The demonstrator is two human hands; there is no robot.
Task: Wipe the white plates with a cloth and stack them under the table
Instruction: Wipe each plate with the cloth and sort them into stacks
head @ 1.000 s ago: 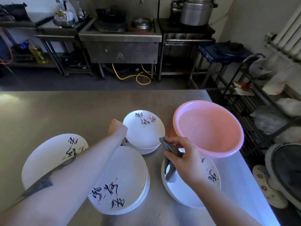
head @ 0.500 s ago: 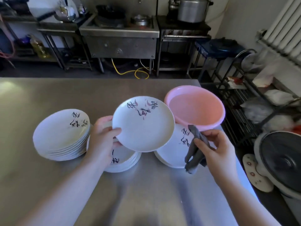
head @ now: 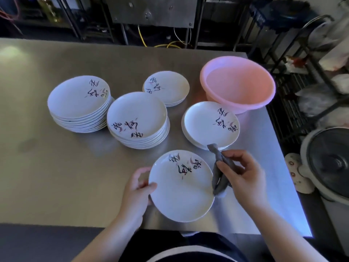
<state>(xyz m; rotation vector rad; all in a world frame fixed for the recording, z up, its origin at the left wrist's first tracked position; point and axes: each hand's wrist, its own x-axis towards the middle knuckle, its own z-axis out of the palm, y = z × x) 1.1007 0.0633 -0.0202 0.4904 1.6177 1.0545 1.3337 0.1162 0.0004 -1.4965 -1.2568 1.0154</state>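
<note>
White plate point(head: 181, 193), near bench edge: rim gripped by left hand point(head: 137, 191); grey cloth point(head: 219, 171) pinched by right hand point(head: 243, 176); full-face wiping advised.

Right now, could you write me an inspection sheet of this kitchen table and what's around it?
Surface: steel table, bare metal between the stacks.
Job's things: four stacks of white plates, far left, middle, back, right; one single plate lifted at the near edge; grey cloth at its right rim.
Clutter: pink basin at the far right corner.
Hands: left hand grips the single plate's left rim; right hand holds the cloth.
Cables: yellow hose under the stove behind.
Surroundings: wire rack and a lidded pot to the right.
</note>
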